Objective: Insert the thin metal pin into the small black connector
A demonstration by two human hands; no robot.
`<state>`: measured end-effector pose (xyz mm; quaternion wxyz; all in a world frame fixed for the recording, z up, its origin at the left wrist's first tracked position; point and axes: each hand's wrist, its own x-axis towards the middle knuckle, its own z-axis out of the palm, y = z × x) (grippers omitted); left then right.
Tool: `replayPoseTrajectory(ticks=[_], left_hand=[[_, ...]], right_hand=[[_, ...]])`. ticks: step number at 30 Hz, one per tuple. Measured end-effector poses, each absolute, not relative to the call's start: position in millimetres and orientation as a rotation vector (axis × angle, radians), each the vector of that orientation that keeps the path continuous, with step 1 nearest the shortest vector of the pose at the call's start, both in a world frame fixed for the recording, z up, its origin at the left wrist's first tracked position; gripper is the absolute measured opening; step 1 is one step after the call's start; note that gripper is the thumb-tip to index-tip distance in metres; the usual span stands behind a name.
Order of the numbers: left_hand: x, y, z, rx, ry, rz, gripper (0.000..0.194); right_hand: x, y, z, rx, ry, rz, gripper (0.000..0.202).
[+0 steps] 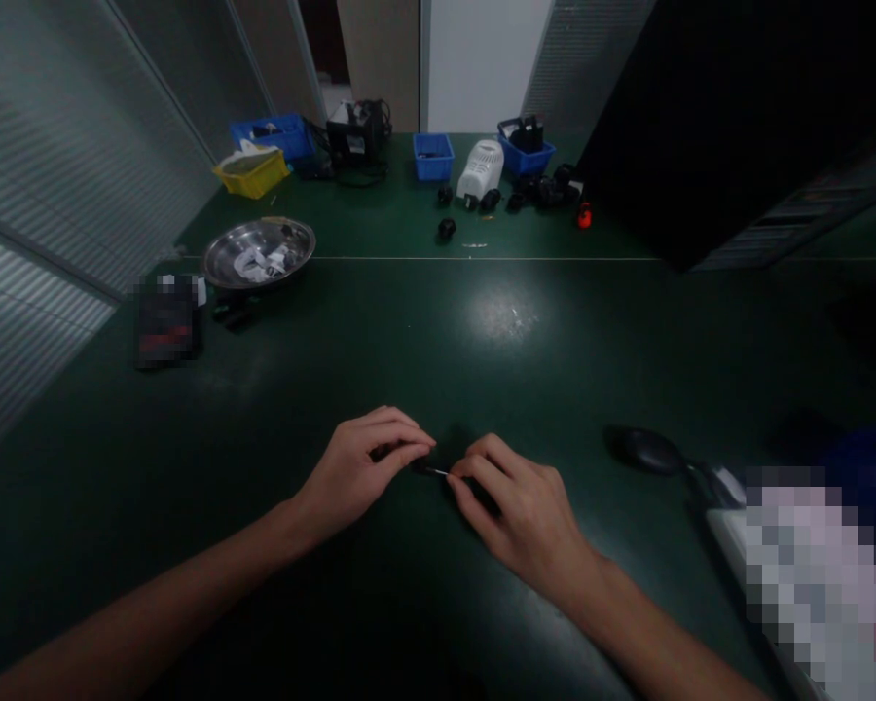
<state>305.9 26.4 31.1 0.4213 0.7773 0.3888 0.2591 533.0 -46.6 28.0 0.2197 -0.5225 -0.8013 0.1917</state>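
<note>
Over the dark green table (409, 360), my left hand (369, 460) has its thumb and fingertips pressed together; whatever lies between them is too small to make out. A thin, small object (436, 471) with a dark left part and a shiny right end lies between my two hands, near the left fingertips. My right hand (515, 492) pinches its shiny end between thumb and forefinger. The fingertips of both hands are a short way apart.
A metal bowl (299, 255) with white pieces stands at the left, near a dark blurred item (166, 326). Yellow (252, 177) and blue bins (433, 166), a white housing (482, 170) and black parts sit at the back. A black mouse-like object (649, 451) lies at the right.
</note>
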Motion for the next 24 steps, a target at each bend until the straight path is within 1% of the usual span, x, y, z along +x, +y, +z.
replayPoseTrajectory(ticks=[6, 10, 15, 18, 24], left_hand=[[306, 35, 20, 2.208, 0.972, 0.611, 0.02], [303, 29, 24, 2.224, 0.968, 0.69, 0.027], [300, 18, 29, 2.368, 0.81, 0.651, 0.024], [298, 18, 27, 2.425, 0.827, 0.643, 0.02], [296, 23, 25, 2.452, 0.837, 0.529, 0.025]], right_hand=[[533, -47, 28, -1.452, -2.201, 0.548, 0.02], [534, -47, 27, -1.439, -2.171, 0.544, 0.019], [537, -48, 25, -1.453, -2.041, 0.522, 0.018], [538, -47, 26, -1.514, -1.945, 0.502, 0.018], [537, -46, 30, -1.552, -1.894, 0.515, 0.018]])
